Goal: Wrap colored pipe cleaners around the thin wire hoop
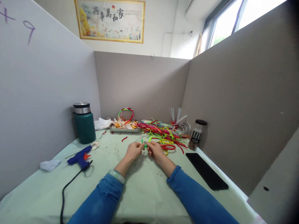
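Both my hands meet at the middle of the pale green table [144, 189]. My left hand [134, 151] and my right hand [155, 151] are closed in pinches on a short green pipe cleaner [145, 145] held between them. Just beyond my hands lies a pile of red, green and yellow pipe cleaners [163, 133]. Blue sleeves cover both forearms, and a pale bangle [116, 175] sits on my left wrist.
A blue glue gun [80, 157] with a black cord lies at the left. A dark green flask [83, 123] stands by the left partition. A metal tray [125, 128] of scraps, coloured hoops [126, 113], a black-lidded jar [196, 135] and a black pad [206, 171] sit around.
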`<state>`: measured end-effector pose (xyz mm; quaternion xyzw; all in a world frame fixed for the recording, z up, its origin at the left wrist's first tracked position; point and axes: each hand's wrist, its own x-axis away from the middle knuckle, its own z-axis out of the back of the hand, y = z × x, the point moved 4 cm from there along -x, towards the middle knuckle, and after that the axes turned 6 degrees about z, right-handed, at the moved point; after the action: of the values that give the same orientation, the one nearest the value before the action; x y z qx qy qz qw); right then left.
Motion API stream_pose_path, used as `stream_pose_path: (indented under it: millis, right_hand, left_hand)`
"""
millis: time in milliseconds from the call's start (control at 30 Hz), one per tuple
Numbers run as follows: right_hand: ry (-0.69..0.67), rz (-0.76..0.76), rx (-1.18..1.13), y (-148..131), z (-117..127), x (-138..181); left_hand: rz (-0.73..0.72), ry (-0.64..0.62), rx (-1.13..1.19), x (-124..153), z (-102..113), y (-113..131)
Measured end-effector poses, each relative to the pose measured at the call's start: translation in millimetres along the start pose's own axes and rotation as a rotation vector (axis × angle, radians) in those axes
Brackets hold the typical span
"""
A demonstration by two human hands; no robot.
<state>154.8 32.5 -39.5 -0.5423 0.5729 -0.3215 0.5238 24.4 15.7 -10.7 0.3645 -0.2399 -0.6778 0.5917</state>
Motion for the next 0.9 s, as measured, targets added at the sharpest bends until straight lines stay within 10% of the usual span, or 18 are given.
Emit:
stream_pose_path:
  millis: [433, 900]
  right_hand:
    - [0.060, -0.129, -0.260, -0.9, 6.9, -2.5]
    - [0.049, -0.109, -0.220, 1.7, 6.5, -3.8]
  left_hand:
    - [-0.546, 0.278, -0.029, 13.7, 7.2, 19.7]
    - [-0.450, 0.192, -0.108, 10.4, 1.5, 17.6]
